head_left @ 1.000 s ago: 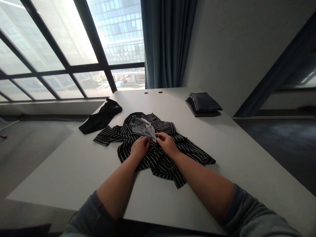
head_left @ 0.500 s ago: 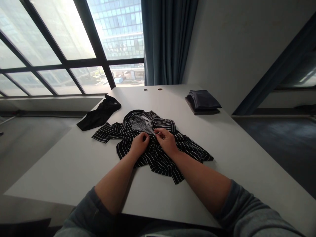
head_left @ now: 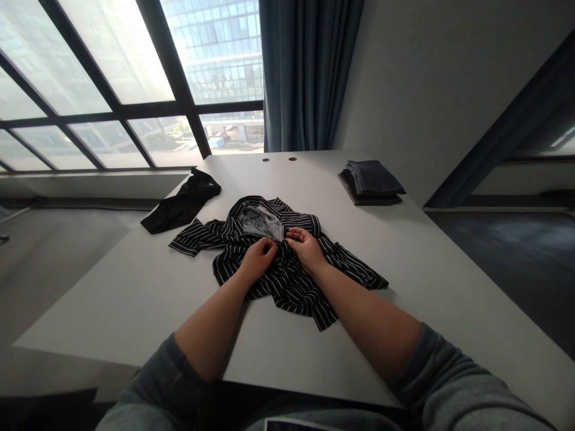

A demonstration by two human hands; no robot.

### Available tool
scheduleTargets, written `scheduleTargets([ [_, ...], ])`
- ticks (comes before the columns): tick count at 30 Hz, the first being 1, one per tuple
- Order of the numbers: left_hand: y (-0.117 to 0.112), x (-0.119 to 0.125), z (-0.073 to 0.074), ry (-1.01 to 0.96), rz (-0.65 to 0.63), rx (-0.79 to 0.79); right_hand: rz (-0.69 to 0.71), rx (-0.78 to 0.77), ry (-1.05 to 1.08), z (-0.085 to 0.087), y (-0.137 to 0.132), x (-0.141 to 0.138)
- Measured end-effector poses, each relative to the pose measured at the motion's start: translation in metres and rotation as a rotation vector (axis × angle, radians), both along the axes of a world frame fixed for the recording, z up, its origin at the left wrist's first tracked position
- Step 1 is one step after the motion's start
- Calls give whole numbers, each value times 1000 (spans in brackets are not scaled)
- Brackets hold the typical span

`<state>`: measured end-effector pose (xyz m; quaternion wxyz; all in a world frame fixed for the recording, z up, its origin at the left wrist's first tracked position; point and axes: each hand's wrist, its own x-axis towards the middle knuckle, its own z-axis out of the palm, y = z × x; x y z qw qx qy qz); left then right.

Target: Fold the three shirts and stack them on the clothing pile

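Left hand [head_left: 259, 261] and right hand [head_left: 309, 251] pinch the striped garment [head_left: 291, 293], grey lining [head_left: 261, 222] just beyond the fingertips [head_left: 294, 231]; light, even tension should keep cloth between them aligned.

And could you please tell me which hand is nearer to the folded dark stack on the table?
Right. The right hand, at the striped shirt, is short of the folded dark stack and left of it; the left hand, also at the shirt, is farther left.
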<state>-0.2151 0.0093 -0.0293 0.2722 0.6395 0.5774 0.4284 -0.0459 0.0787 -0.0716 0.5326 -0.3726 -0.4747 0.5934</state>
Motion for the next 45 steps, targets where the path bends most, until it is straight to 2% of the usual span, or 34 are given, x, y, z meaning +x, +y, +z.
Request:
scheduleTargets([
  [5,1,-1,-1,-68,-40,8,152,-221,238,5,0,-2],
  [8,1,-2,-2,-55,-35,-6,186,-211,255,10,1,-2],
  [10,1,-2,-3,-24,-11,-27,111,-115,160,16,0,0],
  [14,3,-3,-4,12,86,-91,-101,215,-165,32,-10,7],
  [17,4,-4,-5,13,147,-105,-176,472,-351,43,-18,12],
  [21,4,-4,-3,-51,94,-95,-50,775,-538,48,-25,13],
  [24,2,-2,1,-109,24,-76,24,842,-610,45,-25,10],
  [32,-1,2,8,-202,-44,-86,-17,829,-546,39,-27,7],
  [37,-3,2,9,-209,-33,-96,-34,599,-414,31,-28,5],
  [40,-3,2,9,-202,-22,-98,2,471,-319,26,-26,5],
  [45,-2,2,7,-205,-16,-94,54,416,-233,22,-21,5],
])
